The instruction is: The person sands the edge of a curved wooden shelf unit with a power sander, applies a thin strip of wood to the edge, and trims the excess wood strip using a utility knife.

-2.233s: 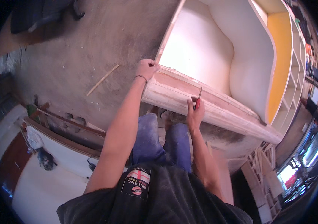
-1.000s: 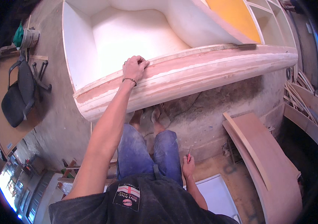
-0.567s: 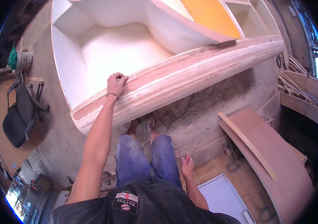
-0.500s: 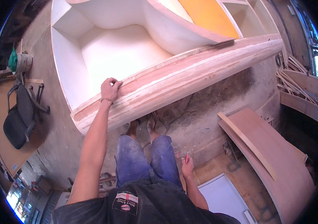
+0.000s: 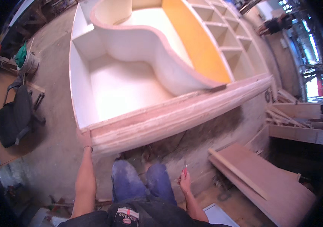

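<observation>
A large white-lined wooden cabinet (image 5: 125,87) lies before me, with a curved inner partition (image 5: 161,53) and an orange panel (image 5: 199,45). Along its near side runs a rounded bare-wood edge (image 5: 176,115) streaked with pale patches. My left hand (image 5: 84,138) is at the left end of this edge, touching the corner; its fingers are blurred. Low on the right, away from the cabinet, my right hand (image 5: 184,184) is closed around a slim red-handled tool (image 5: 185,171) with a thin tip pointing up. Its exact kind is too small to tell.
A black office chair (image 5: 15,115) and a bucket with a green thing in it (image 5: 29,62) stand at left. To the right, a large plywood sheet (image 5: 267,181) carries a wooden strip (image 5: 241,176). Wood offcuts (image 5: 286,115) lie behind it. A person (image 5: 277,24) is far right.
My left hand has slid left along the near edge to its corner. My right hand still holds the red tool. The view has shifted, showing more of the cabinet's far side.
</observation>
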